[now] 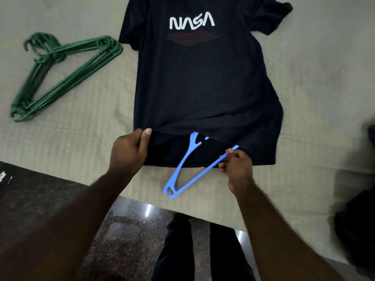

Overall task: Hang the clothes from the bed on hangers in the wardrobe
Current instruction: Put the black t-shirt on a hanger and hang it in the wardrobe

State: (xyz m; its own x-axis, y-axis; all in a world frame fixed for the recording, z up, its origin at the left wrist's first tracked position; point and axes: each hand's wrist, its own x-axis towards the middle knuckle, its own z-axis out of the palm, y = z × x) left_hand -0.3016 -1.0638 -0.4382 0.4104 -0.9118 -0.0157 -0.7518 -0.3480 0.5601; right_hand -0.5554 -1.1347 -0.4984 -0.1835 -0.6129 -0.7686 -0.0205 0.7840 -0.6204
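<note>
A dark navy T-shirt [203,82] with a white NASA print lies flat on the bed, its hem toward me. My left hand [129,151] pinches the upper layer of the hem at its left corner and lifts it. My right hand [235,165] grips the bottom bar of a blue plastic hanger [182,169]. The hanger's hook end reaches into the opened hem; its left corner sticks out over the bed's near edge.
A stack of several green hangers [60,76] lies on the beige bedsheet [324,78] to the left of the shirt. Dark clothing [357,220] sits at the right edge. A dark speckled floor [125,230] and my legs are below the bed edge.
</note>
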